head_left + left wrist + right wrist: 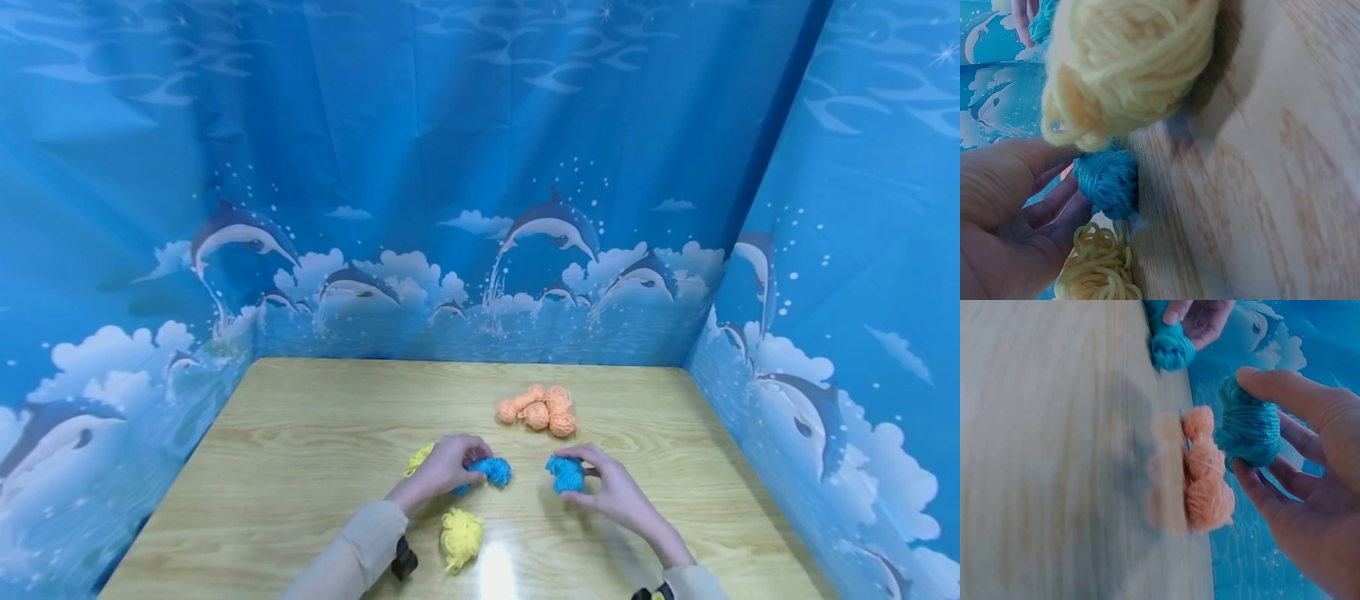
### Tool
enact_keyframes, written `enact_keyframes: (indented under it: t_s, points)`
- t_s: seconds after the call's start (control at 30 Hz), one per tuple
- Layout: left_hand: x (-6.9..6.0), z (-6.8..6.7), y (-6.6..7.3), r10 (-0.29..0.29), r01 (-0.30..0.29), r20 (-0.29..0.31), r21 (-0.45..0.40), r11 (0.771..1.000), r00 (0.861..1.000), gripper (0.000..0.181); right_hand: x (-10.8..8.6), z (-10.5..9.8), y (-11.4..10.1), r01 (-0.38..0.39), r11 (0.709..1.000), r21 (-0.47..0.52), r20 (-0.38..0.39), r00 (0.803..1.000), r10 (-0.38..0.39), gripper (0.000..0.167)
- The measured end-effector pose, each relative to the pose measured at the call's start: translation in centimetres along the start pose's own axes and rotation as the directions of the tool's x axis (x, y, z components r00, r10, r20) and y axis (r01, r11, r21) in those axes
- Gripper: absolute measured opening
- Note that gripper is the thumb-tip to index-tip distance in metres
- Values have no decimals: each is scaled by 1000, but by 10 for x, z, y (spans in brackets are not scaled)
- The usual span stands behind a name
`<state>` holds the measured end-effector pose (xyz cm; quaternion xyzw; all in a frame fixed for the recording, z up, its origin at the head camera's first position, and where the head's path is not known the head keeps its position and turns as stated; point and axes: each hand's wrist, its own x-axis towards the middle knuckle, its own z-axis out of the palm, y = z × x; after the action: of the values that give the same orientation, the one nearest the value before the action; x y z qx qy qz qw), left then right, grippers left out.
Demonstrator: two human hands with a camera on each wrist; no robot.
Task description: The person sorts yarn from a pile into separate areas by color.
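In the head view, my left hand (450,467) is over the middle of the table, its fingers around blue yarn (498,472) that lies at the tabletop. In the left wrist view, a blue yarn ball (1109,182) sits against the fingers of that hand (1019,212). To the right, my right hand (615,492) pinches another blue yarn ball (566,473) between thumb and fingertips. The right wrist view shows this ball (1249,425) held off the table. Part of the left-hand yarn is hidden by the hand.
A yellow yarn ball (461,537) lies nearer than my left hand; more yellow yarn (418,458) shows behind that wrist. Several peach yarn balls (536,412) are grouped farther back on the wooden table (322,417). A blue dolphin-printed curtain (420,167) surrounds the table's back and sides.
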<state>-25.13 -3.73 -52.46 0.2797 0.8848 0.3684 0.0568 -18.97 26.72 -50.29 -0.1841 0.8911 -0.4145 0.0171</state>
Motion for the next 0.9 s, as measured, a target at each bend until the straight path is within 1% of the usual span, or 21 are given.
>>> enact_keyframes:
  t_s: [0.07,0.3,0.5,0.57,0.67,0.77,0.9]
  points:
    - [0,0,0,-8,8,4,7,1000,1000,23,1,-4,2,-15,1000,-6,-13,1000,15,59]
    - [-1,0,2,-1,1,2,9,1000,1000,22,5,-15,11,-7,996,-87,-82,997,0,59]
    - [-1,-1,4,-5,5,6,1,1000,1000,22,9,-20,19,-31,994,-104,-98,995,21,60]
    - [0,-1,4,-5,5,6,5,1000,1000,23,10,-21,22,-43,993,-109,-95,995,32,60]
    - [1,-1,5,-7,6,6,15,1000,1000,25,9,-20,26,-52,988,-142,-83,996,41,59]
    - [2,0,5,6,-6,2,25,1000,1000,27,8,-18,32,-52,982,-182,-52,998,43,58]
    - [4,1,4,14,-15,8,33,999,1000,30,6,-14,38,-55,981,-184,-22,998,52,59]
